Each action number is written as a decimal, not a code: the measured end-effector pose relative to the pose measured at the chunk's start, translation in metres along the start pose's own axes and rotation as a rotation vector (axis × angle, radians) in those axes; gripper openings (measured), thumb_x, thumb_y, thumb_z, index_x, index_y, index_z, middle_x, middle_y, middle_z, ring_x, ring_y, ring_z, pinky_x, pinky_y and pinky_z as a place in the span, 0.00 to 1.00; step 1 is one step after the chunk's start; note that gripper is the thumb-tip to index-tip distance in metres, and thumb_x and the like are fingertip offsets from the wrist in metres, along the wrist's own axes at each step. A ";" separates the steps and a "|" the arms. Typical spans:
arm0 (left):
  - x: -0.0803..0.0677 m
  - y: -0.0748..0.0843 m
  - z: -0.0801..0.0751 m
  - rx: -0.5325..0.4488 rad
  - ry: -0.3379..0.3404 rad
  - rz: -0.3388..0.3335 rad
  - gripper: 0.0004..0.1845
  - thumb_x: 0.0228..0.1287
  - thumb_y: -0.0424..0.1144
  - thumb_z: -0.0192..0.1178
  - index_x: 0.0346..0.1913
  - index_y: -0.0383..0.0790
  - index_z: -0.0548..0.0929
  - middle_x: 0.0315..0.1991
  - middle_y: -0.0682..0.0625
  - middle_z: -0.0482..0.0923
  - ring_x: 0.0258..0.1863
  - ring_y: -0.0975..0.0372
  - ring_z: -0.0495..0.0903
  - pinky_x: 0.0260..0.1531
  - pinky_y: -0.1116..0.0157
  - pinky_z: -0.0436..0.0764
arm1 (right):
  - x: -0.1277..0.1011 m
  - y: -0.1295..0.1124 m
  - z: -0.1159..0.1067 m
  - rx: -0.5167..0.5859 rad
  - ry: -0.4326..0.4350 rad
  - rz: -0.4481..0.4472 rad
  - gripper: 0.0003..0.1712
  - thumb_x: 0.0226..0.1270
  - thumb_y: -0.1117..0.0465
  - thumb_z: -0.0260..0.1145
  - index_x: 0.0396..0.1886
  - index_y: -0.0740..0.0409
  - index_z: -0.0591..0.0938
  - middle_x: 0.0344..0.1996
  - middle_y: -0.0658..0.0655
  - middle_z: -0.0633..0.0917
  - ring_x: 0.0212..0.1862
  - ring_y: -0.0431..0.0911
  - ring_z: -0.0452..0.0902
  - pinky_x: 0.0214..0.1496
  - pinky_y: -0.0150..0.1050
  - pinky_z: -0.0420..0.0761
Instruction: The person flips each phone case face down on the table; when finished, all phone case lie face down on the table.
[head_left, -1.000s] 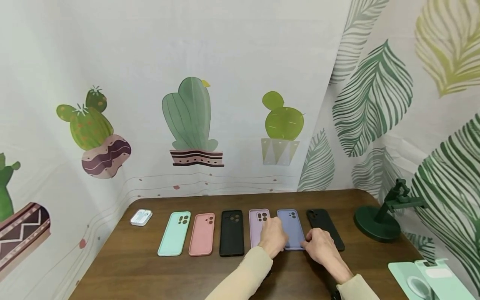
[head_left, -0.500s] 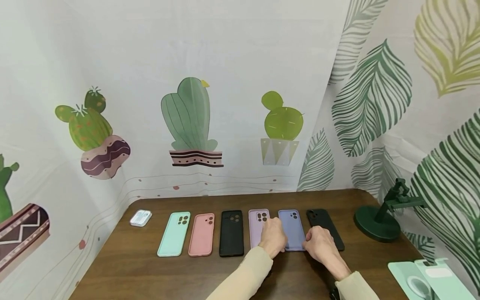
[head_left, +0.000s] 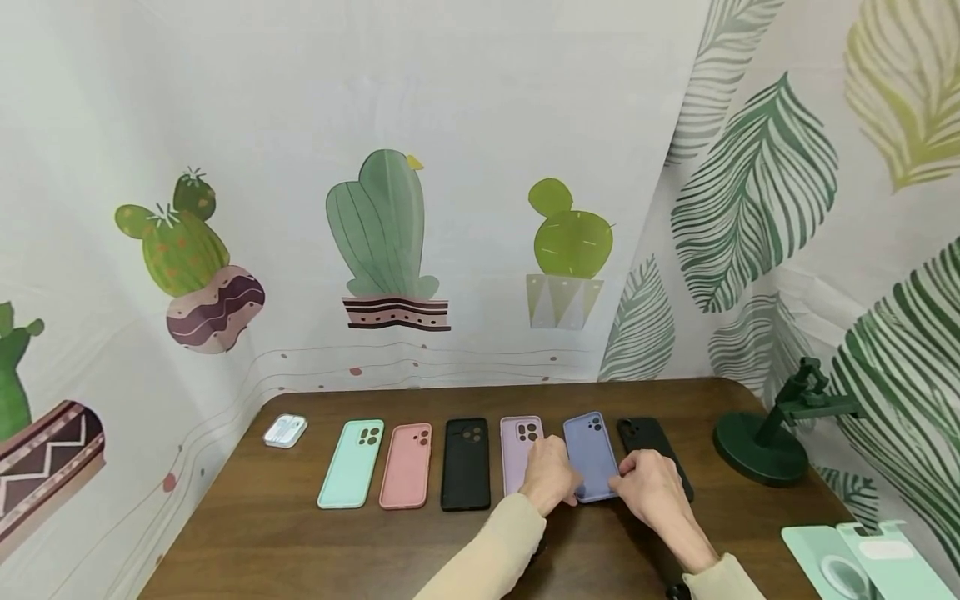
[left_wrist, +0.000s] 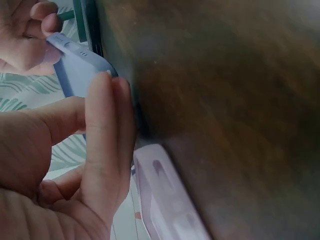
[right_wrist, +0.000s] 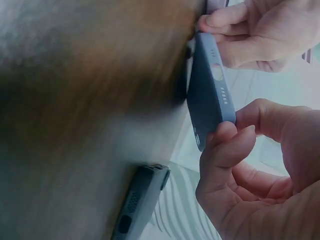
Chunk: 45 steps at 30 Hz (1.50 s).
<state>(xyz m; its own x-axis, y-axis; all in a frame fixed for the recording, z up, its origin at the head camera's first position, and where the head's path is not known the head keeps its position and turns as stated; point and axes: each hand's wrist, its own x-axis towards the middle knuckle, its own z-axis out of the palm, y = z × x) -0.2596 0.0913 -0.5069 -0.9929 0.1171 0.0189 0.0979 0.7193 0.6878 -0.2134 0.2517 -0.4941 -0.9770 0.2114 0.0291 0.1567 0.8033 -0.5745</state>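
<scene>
Gripping the blue phone case (head_left: 590,452) occupied both hands in the head view. The case lay aslant, right of centre in the lower half of the frame, with the left hand (head_left: 550,473) at its near left corner and the right hand (head_left: 651,486) at its near right corner. The lilac case (head_left: 516,457) and the right black case (head_left: 652,438) flanked it; a sideways swing could have knocked either out of line. The middle black case (head_left: 466,464), pink case (head_left: 407,467) and mint case (head_left: 351,465) lay farther left on the table (head_left: 360,554). The green stand (head_left: 761,450) stood at right, well apart from the hands.

In the left wrist view, two straight fingers, pressed together, and the thumb pinched the corner at upper left. The lilac case, lower centre, lay just beside that hand and restricted its room.

In the right wrist view, thumb and forefinger pinched the opposite corner near centre. The near end was tilted up; far-end contact could not be determined. Uneven lifting would probably have twisted the case or caused slippage.
</scene>
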 end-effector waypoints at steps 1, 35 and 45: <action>0.002 -0.002 0.003 0.007 0.001 -0.005 0.05 0.48 0.23 0.74 0.24 0.29 0.86 0.10 0.44 0.80 0.02 0.65 0.76 0.09 0.74 0.76 | -0.003 -0.004 -0.004 0.007 0.002 0.005 0.08 0.56 0.59 0.78 0.32 0.58 0.90 0.29 0.52 0.91 0.35 0.48 0.84 0.35 0.44 0.82; -0.011 0.010 -0.025 -0.570 -0.186 -0.178 0.06 0.62 0.28 0.78 0.31 0.34 0.89 0.19 0.46 0.87 0.11 0.67 0.81 0.18 0.69 0.86 | 0.043 0.066 0.041 -0.041 -0.263 -0.055 0.06 0.74 0.60 0.72 0.34 0.52 0.91 0.26 0.49 0.86 0.30 0.44 0.79 0.32 0.38 0.77; 0.011 -0.019 0.013 -0.194 -0.021 0.053 0.14 0.50 0.23 0.73 0.13 0.38 0.85 0.04 0.54 0.76 0.03 0.70 0.75 0.08 0.73 0.76 | 0.031 0.035 0.027 -0.117 -0.190 -0.009 0.13 0.69 0.58 0.78 0.26 0.55 0.86 0.25 0.52 0.83 0.30 0.46 0.76 0.31 0.39 0.75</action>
<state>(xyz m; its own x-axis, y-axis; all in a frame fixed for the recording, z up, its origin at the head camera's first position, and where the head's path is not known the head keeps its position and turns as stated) -0.2710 0.0882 -0.5292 -0.9850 0.1666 0.0452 0.1332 0.5667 0.8131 -0.2418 0.2715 -0.5357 -0.9864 0.1040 -0.1271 0.1527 0.8661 -0.4760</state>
